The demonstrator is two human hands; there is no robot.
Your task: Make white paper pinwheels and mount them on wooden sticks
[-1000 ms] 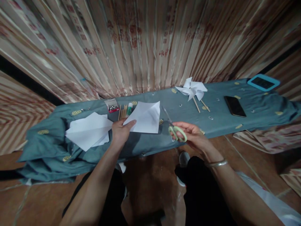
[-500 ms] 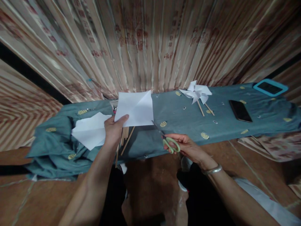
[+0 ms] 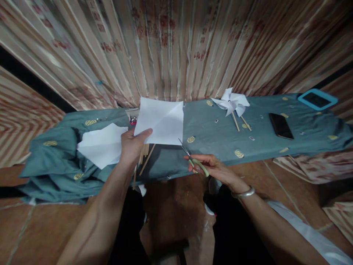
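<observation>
A: Status on grip?
B: Both hands loaded. My left hand (image 3: pixel 131 145) pinches the white sheet (image 3: pixel 161 117) at its near-left corner, thumb on top. My right hand (image 3: pixel 213 167) is closed around the green handles of the scissors (image 3: pixel 202 168).
A: Blades?
B: Tips at the sheet's near-right corner. Can't tell if they've bitten.
A: Done so far?
B: Paper pinwheels (image 3: pixel 231 104) on sticks, off to my right. Two sticks show, so I'd say two, overlapping.
A: Left?
B: This sheet has a diagonal crease but no slit I can make out. Loose paper (image 3: pixel 103 145) lies to my left, and wooden sticks (image 3: pixel 147 159) sit partly under the sheet with no paper fixed on, as far as I see. So I'd call this piece early stage.
A: Edges and room?
B: Sheet looks lifted over the blue-green cloth (image 3: pixel 204 127), its far edge near the curtain (image 3: pixel 179 55) in my view. My right hand is at the table's front edge. One stick seems to poke past that edge. Best room is right of the sheet, up to the pinwheels; phone (image 3: pixel 281 126) lies beyond. Left side is tight: paper and my own forearm.
</observation>
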